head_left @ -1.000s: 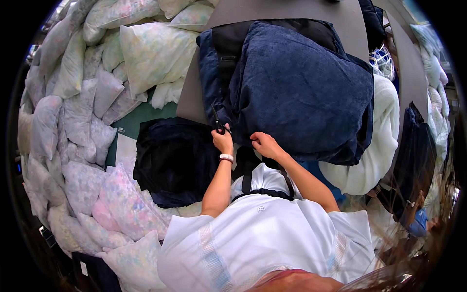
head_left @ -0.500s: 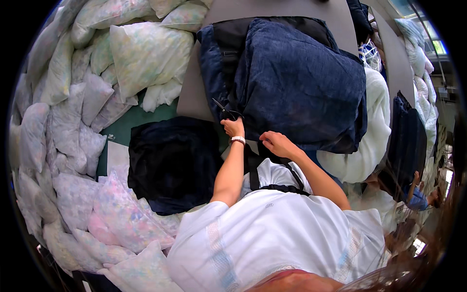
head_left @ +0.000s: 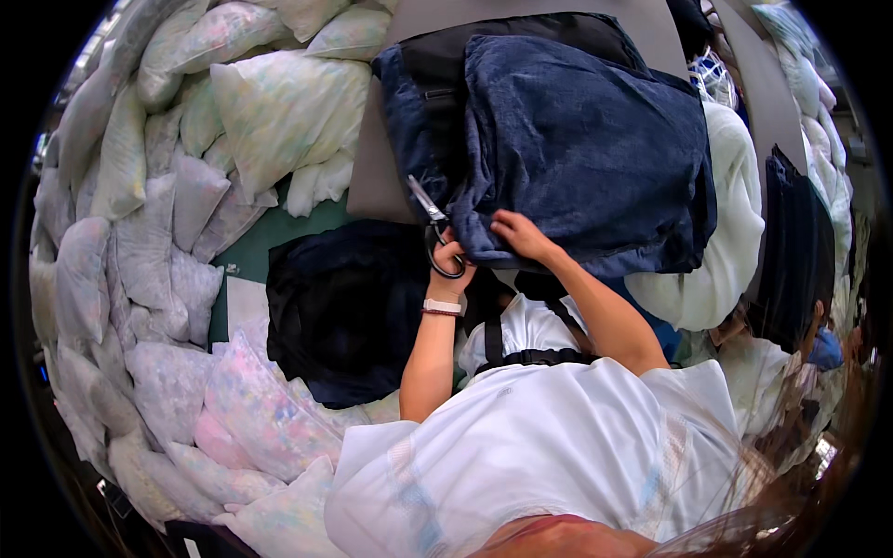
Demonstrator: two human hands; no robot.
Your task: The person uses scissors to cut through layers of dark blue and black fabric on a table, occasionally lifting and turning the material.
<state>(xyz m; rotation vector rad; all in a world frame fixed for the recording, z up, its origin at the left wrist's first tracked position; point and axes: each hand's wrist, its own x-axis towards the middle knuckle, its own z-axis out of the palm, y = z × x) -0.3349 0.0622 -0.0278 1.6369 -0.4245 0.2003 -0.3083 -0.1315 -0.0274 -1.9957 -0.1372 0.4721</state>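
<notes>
Crowded workroom seen from above, with a grey table (head_left: 372, 186) at the centre and pale pillows (head_left: 149, 242) heaped high to its left and spilling round its near side. On the table, filling most of it, a plump navy cushion (head_left: 586, 139), its near edge drooping over the table's near rim. Just beyond the cushion, at the table's far side, a strip of black fabric (head_left: 502, 42). To the right of the table, a white pillow (head_left: 735, 232) and a dark cover (head_left: 791, 251), well apart from the work. Below the table's near-left corner, a black bundle (head_left: 344, 307) on a green surface (head_left: 270, 246).

Left hand (head_left: 448, 265) at the table's near edge, fingers curled through the black loops of scissors (head_left: 433, 232), blades angled up and left toward the cushion's near-left corner, seemingly so the tips meet the seam there; hard to tell whether the blades are parted. Pale watch (head_left: 442, 306) on that wrist. Right hand (head_left: 519, 234) just beside it, flat on the cushion's near edge, fingers pressing and partly gripping the navy cloth, probably to keep it taut and steady for the scissors. Both forearms reaching up from a white shirt (head_left: 539, 446) with black straps, nearest the viewer.
</notes>
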